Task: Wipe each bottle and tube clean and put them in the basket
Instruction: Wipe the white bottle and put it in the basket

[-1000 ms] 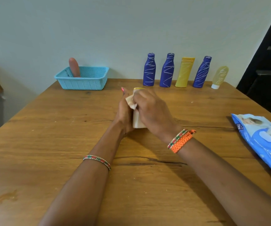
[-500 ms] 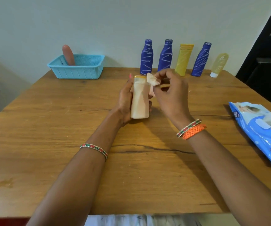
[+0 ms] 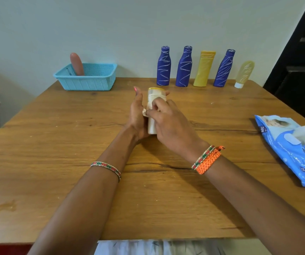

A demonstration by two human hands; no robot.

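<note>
At mid-table, the left hand point(image 3: 137, 115) grips the cream bottle point(image 3: 152, 115) upright while the right hand point(image 3: 168, 124) pinches a wipe point(image 3: 144, 112) against its side. Best to turn the bottle steadily, probably covering the hidden far face too.

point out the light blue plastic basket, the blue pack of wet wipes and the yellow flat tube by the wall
light blue plastic basket point(image 3: 88, 83), head view, front wall
blue pack of wet wipes point(image 3: 295, 155), head view, middle of the pack
yellow flat tube point(image 3: 204, 70), head view, middle of its body
</note>
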